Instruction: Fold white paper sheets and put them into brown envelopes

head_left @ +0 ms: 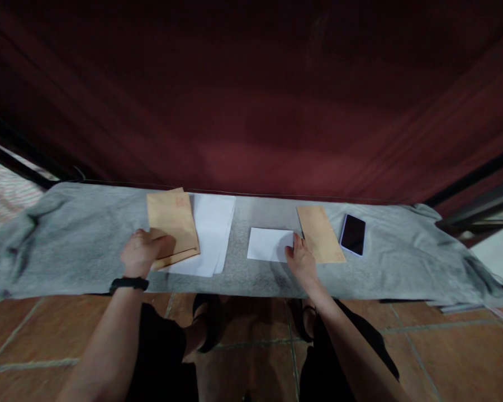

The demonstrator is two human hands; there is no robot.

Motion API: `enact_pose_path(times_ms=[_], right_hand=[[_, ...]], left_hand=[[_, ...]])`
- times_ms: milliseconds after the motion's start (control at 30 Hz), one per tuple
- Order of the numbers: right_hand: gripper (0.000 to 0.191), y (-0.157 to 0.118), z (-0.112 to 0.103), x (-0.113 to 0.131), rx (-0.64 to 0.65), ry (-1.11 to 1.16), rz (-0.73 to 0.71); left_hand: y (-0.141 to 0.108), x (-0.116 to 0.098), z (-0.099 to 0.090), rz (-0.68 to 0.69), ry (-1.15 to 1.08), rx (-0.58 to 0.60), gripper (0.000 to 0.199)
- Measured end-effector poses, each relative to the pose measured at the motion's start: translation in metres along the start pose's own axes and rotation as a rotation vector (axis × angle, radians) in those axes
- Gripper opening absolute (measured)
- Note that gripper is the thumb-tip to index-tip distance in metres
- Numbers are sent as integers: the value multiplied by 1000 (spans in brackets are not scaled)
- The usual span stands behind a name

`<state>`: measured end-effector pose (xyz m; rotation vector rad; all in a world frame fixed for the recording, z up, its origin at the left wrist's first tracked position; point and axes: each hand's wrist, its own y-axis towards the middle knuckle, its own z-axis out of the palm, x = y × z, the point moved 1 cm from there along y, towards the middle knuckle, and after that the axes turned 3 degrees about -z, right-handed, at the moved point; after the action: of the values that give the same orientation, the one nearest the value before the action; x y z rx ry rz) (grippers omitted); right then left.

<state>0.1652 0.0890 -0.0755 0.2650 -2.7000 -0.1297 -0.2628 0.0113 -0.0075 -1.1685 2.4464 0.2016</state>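
Left hand (141, 252), palm down with a dark wristband (129, 284) behind it, reaches up from below, fingers loosely curled, its thumb side touching the lower left of the brown envelopes (172, 222); whether it grips them is unclear. Beneath them lie white sheets (213, 226), partly covered. Right hand (300, 258) angles up and leftward, partly closed, thumb and fingers touching the right end of the folded white paper (268, 244); a firm pinch cannot be made out. Its fingertips hide that end. Farther right lie a single brown envelope (322, 234) and a phone (352, 234).
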Motion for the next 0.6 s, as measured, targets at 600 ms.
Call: enact_pose_path(times_ms=[600], right_hand=[[39, -5, -1, 54, 229, 1338, 107]], left_hand=[[-93, -126, 104, -137, -1543, 529, 39]])
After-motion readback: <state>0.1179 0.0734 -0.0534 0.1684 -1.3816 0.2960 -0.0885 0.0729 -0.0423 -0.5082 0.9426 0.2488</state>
